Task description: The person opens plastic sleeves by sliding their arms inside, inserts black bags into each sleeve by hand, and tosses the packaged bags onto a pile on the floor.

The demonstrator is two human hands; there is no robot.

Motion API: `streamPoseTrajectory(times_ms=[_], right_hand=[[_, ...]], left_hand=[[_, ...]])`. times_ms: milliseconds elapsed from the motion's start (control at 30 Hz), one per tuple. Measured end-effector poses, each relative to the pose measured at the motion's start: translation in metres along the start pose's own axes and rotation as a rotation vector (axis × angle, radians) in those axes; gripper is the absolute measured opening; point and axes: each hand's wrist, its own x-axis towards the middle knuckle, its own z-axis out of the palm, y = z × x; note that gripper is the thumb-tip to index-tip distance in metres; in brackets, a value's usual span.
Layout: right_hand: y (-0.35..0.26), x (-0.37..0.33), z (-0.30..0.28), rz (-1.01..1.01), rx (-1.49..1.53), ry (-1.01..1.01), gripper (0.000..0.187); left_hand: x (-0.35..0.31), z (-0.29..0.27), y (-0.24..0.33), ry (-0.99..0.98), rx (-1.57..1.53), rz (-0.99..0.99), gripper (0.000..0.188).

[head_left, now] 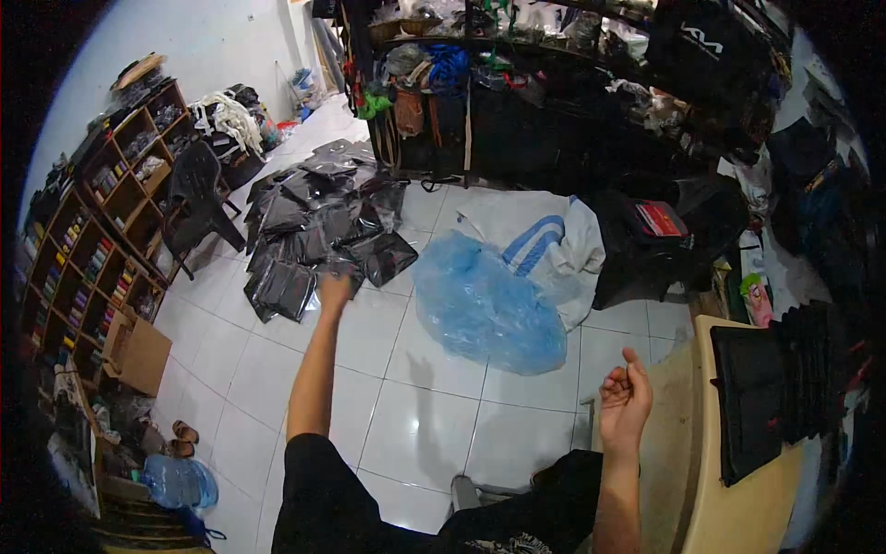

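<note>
My left arm stretches forward, and my left hand (336,288) is at the near edge of a heap of black items in clear plastic bags (318,217) on the floor. Whether it touches them I cannot tell, as its fingers are blurred against the dark bags. My right hand (626,402) is raised, palm up, with loosely curled fingers apart and nothing in it. It is beside the cream table (664,434), where a stack of flat black fabric items (749,397) lies. A crumpled translucent blue plastic bag (489,309) rests on the tiles between my hands.
Behind the blue bag lies a white sack with blue stripes (563,245). A black chair (198,198) and a shelf of thread spools (74,268) stand left, near a cardboard box (137,351) and a water jug (180,482). Crowded dark racks (554,138) line the back.
</note>
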Motion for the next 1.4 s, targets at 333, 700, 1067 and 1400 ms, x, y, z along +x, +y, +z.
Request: streamPoseTrajectory(times_ms=[333,700,1067,1400], right_hand=[[-0.011,-0.072,-0.081,-0.092,-0.06,0.278,0.031],[-0.091,-0.203,-0.167,-0.424,-0.397,0.76,0.028],[-0.213,-0.413,-0.294,-0.281,-1.344,1.295,0.037],[-0.181,-0.438,-0.327,-0.392,-1.695,1.223,0.022]], left_hand=[[-0.38,0.166,0.025,-0.86,0.138,0.222,0.045],[-0.492,0.158,0.216,-1.135,-0.337,0.659,0.028],[-0.662,-0.02,0.405,-2.2,-0.717,1.181,0.006],[-0.824,-0.01,0.452,-1.341,-0.91,2.231,0.027]])
